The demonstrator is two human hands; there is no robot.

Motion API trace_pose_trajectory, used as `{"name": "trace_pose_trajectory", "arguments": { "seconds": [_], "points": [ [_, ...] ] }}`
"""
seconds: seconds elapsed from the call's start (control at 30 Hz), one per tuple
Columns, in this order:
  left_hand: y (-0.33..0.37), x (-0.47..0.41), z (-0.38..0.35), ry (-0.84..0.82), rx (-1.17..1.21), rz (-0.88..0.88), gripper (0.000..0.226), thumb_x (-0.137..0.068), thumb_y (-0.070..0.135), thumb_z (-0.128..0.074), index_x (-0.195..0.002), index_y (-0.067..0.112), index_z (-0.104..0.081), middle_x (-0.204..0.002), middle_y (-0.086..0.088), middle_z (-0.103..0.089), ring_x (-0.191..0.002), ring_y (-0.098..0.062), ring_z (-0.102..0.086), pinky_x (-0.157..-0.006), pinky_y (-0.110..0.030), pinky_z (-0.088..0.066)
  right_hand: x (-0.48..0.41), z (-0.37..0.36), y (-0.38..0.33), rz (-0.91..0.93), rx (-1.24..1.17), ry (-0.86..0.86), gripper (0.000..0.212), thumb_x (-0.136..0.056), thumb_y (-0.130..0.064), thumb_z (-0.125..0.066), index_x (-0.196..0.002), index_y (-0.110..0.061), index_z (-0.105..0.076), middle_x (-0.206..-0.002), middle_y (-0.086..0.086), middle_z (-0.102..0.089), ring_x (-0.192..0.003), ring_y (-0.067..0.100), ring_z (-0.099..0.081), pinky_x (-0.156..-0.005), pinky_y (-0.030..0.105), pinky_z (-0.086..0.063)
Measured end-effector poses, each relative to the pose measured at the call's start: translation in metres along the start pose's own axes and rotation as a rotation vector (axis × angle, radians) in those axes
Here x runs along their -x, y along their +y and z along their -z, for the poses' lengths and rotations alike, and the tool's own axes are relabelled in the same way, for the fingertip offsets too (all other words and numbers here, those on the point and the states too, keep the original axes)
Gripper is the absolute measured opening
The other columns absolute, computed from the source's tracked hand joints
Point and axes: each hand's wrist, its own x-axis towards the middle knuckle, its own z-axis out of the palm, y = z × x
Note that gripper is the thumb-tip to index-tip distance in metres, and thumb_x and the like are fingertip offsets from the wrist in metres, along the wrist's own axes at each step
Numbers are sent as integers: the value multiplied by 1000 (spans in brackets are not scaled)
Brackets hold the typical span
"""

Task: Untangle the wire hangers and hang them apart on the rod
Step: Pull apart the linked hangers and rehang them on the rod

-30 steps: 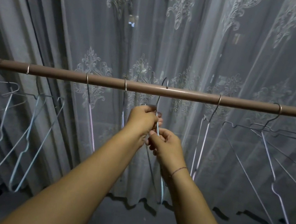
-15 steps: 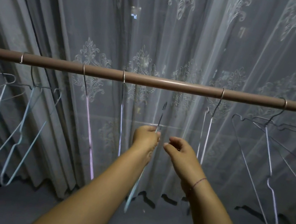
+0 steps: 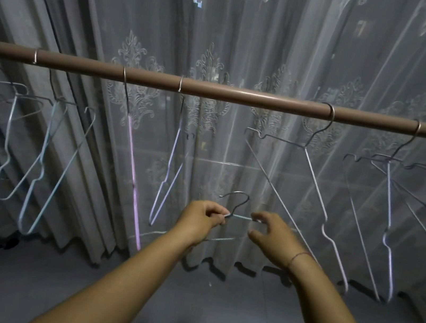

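Progress: most of the hangers already sit on the rod [image 3: 244,98] with gaps between their hooks, so I judge you are near the end; one hanger is off the rod and waits to be hung.
Left to do: the wide gap in the middle of the rod looks like the free slot; at the far right a few hangers [image 3: 414,168] overlap, and I cannot tell if they are tangled.
Loose hanger: the blue hanger [image 3: 239,216] sits low, well below the rod, between your hands, hook pointing up.
Left grip: your left hand [image 3: 200,222] pinches the hanger at the neck, just under the hook.
Right grip: your right hand [image 3: 272,237] is spread, fingers [image 3: 260,217] near the wire; touching or not, I cannot tell.
Materials: thin bent wire, some coated pale blue, one pink hanger [image 3: 134,176]; bare metal hooks; smooth brown round rod.
Backdrop: sheer patterned curtain [image 3: 280,46], soft and folded.
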Motion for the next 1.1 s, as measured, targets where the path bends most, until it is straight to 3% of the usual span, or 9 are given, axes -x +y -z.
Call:
{"name": "trace_pose_trajectory", "arguments": {
  "seconds": [0.1,0.2,0.27,0.37,0.43,0.6,0.73,0.97,1.1],
  "points": [
    [-4,3,0,-43,-51,-16,19,-86,2,-57,-86,18,-67,-81,-3,-68,-89,-19,-63,-96,-33,-47,4,-1,11,6,105,-105,34,-86,-23,-56,-119,-13,-57,-122,8,-61,-114,23,-56,-96,30,-41],
    [-6,3,-3,-25,-102,-53,17,-86,3,-56,-89,14,-69,-91,-4,-67,-92,-16,-62,-94,-30,-47,11,-3,20,-17,-50,-183,18,-88,-21,-54,-91,-6,-65,-80,9,-71,-77,24,-66,-76,36,-52],
    [-6,2,-7,56,-136,-99,16,-84,7,-61,-82,22,-67,-97,-3,-64,-94,-16,-61,-93,-28,-45,17,-4,21,-39,-269,-169,20,-90,-14,-50,-76,-8,-63,-55,5,-57,-52,18,-54,-60,34,-50],
    [2,9,-14,343,-135,-67,10,-79,19,-68,-82,22,-60,-103,1,-49,-96,-15,-53,-92,-24,-42,28,-6,17,-98,-573,-60,26,-93,-6,-43,-72,-9,-60,-50,3,-39,-39,7,-38,-48,27,-46],
    [10,16,-21,388,-43,-6,12,-79,25,-69,-81,19,-58,-95,1,-54,-87,-15,-54,-83,-23,-42,34,-7,14,-96,-663,6,27,-93,-5,-43,-72,-9,-60,-48,2,-37,-35,6,-35,-49,31,-47],
    [46,28,-43,19,365,44,5,-87,12,-60,-90,10,-63,-72,-5,-65,-54,-4,-59,-60,-15,-51,41,-2,-1,-25,-813,92,19,-91,-4,-45,-82,-1,-61,-41,-7,-37,-39,6,-35,-51,32,-50],
    [79,29,-40,-4,460,-61,16,-87,-1,-55,-100,3,-63,-72,-8,-62,-49,0,-60,-57,-11,-52,40,18,-18,86,-850,112,19,-92,-4,-44,-86,3,-61,-44,-3,-41,-41,7,-39,-49,23,-48],
    [123,25,-22,37,432,-218,18,-87,1,-56,-102,6,-65,-71,-3,-65,-49,1,-59,-58,-9,-51,32,50,-51,231,-889,123,18,-91,-7,-45,-89,1,-61,-45,-2,-46,-44,7,-42,-58,30,-45],
    [135,15,-14,93,432,-220,17,-87,2,-56,-101,7,-66,-69,-2,-64,-47,1,-57,-60,-12,-51,15,56,-64,231,-906,124,19,-91,-8,-46,-87,-3,-63,-47,0,-47,-42,6,-43,-54,23,-47]
  ]
}}
